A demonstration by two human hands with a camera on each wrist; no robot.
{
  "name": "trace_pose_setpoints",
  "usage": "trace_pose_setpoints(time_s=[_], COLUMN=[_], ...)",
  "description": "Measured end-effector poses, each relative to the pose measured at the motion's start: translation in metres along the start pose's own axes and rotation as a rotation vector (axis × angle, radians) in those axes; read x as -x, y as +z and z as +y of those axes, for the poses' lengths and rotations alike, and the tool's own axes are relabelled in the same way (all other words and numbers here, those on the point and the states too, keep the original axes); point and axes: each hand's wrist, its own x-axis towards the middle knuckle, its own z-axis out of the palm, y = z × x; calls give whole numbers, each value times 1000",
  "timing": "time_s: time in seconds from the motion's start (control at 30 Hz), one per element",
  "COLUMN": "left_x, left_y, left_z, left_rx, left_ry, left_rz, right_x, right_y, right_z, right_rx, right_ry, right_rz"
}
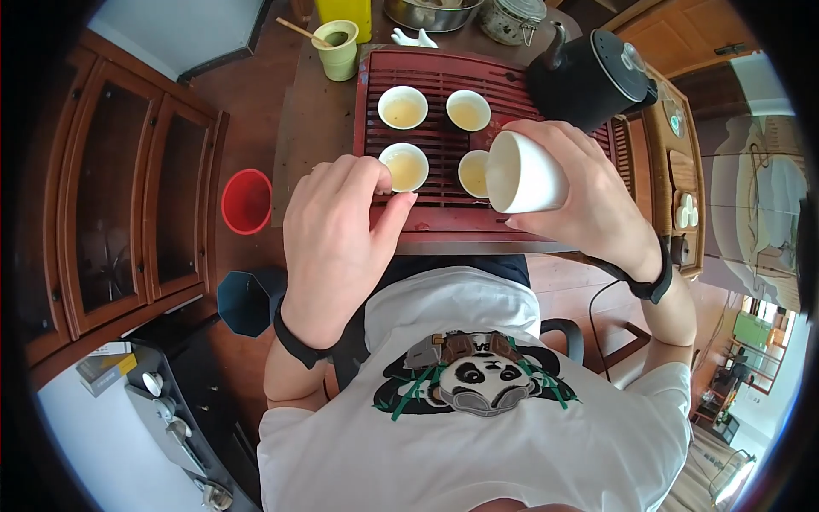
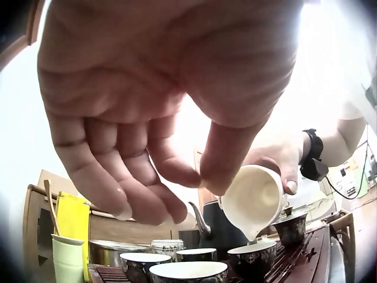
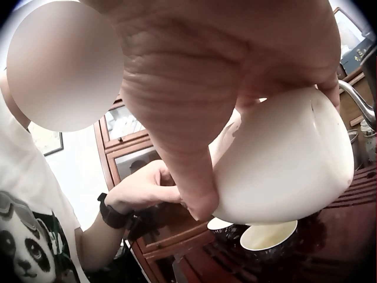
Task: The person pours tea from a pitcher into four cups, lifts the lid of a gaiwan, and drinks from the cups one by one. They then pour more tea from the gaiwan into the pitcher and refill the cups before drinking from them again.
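My right hand (image 1: 589, 183) grips a white pitcher (image 1: 539, 175), tilted with its mouth toward the left over the near right cup (image 1: 473, 175). In the left wrist view the pitcher's (image 2: 253, 197) lip is just above that cup (image 2: 253, 257). My left hand (image 1: 337, 230) hovers by the near left cup (image 1: 403, 168), holding nothing; its fingers (image 2: 141, 188) are loosely bent, with thumb and index tips close together. Two more cups, far left (image 1: 403, 108) and far right (image 1: 468, 111), stand on the red slatted tray (image 1: 426, 224). All four contain pale yellow liquid.
A black kettle (image 1: 589, 77) stands at the tray's back right. Behind the tray are a pale green cup (image 1: 339, 60) with a wooden stick, a metal bowl (image 1: 433, 15) and a glass jar (image 1: 512, 21). A red bin (image 1: 246, 201) stands left.
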Motion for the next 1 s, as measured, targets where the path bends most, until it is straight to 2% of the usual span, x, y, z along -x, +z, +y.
trace_pose_setpoints(time_s=[0.13,0.2,0.27,0.33,0.47,0.67,0.93,1.0], left_x=[1,1,-4,-8,-13,-15,-17,-17], left_y=[12,21,31,41,62,75,88,89], left_z=[2,5,13,23,35,40,36,35], left_rx=[-31,-44,-60,-83,-130,-213,-251,-244], left_ry=[71,98,162,184,209,175,181,175], left_rz=[-13,-34,-38,-76,-131,-181,-162,-138], right_x=[13,19,20,21,12,2,1,5], right_y=[8,14,21,36,64,81,88,87], right_z=[10,17,21,30,42,49,50,48], right_rx=[-218,-359,-419,-497,-641,-603,-541,-634], right_ry=[140,152,177,265,343,378,379,425], right_rz=[81,227,276,490,642,700,728,692])
